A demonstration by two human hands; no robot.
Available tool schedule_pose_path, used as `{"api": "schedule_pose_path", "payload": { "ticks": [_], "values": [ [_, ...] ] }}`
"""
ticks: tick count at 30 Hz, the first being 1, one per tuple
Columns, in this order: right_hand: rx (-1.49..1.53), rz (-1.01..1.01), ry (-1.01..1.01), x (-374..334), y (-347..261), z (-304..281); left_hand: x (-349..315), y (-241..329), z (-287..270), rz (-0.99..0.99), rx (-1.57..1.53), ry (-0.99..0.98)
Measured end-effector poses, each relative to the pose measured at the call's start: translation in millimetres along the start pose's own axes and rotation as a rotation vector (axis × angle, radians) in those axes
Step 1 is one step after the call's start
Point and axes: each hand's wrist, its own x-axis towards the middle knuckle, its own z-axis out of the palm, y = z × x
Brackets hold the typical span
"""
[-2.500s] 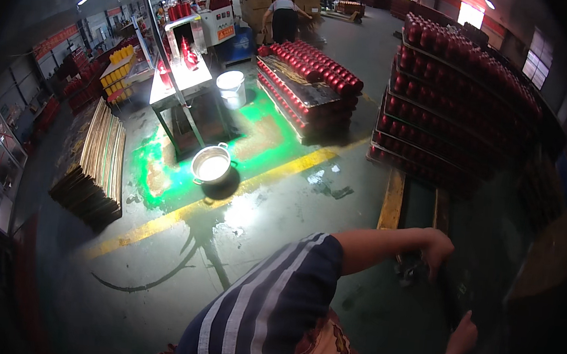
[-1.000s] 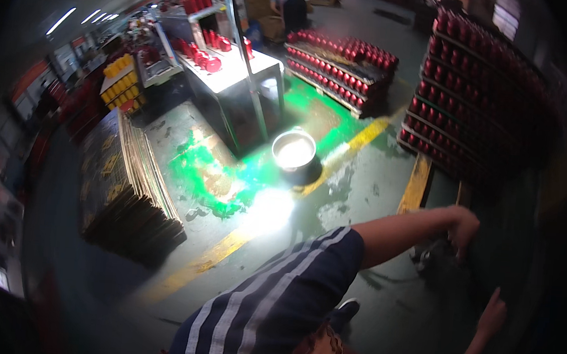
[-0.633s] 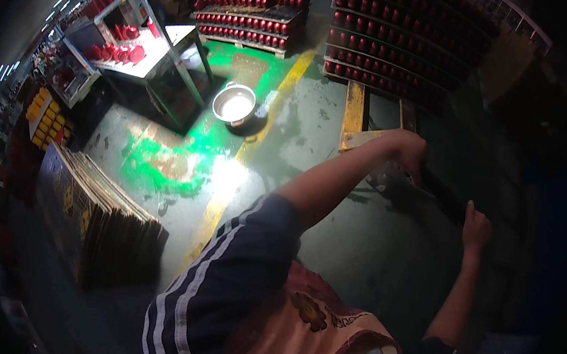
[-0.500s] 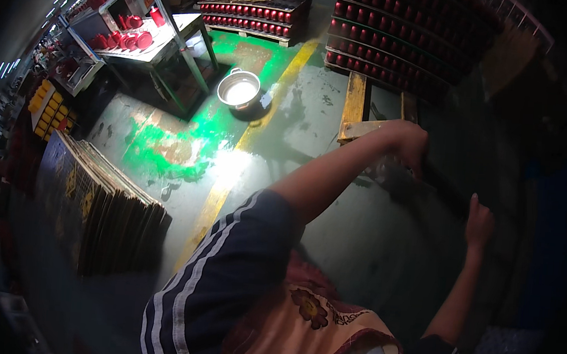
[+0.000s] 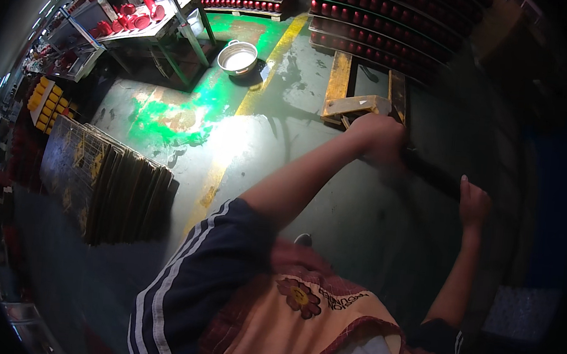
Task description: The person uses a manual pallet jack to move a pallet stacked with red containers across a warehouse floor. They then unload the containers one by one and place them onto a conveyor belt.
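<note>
My left hand [image 5: 381, 139] is closed around a long dark bar [image 5: 433, 174], at its far-left part near a yellow pallet jack [image 5: 359, 104]. The bar slants down to the right to my right hand [image 5: 474, 204], whose fingers are curled at its near end with the thumb up. Dimness hides where the bar joins the jack. The jack's two yellow forks point toward a tall stack of dark red rounded pieces [image 5: 375, 21], layered on boards. My left arm stretches across in front of me, and my right arm is bent at the right.
A two-handled metal pot [image 5: 237, 59] stands on the floor by a yellow line [image 5: 265, 76]. At left are a worktable [image 5: 152, 30] with red parts, a leaning stack of boards [image 5: 116, 184] and yellow pieces [image 5: 48, 105]. Another red stack [image 5: 241, 0] is at the back.
The view has shifted, so the jack, pot and stacks appear higher and further left. My left hand appears lower and further left. Both hands remain at the bar, which shows more clearly now.
</note>
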Motion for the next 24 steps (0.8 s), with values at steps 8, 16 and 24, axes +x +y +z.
{"api": "schedule_pose_path", "payload": {
  "ticks": [8,16,24],
  "values": [
    [0.045,-0.077,0.076,-114.8,-7.3,-11.3,-111.9,40.4,24.8,0.045,0.002,0.001],
    [0.036,-0.108,0.053,-226.5,-1.4,-42.8,-205.3,102.6,50.5,0.030,-0.060,-0.080],
    [0.027,-0.248,0.109,-348.2,21.3,-105.8,-311.4,218.4,88.6,-0.046,-0.104,-0.087]
  ]
}}
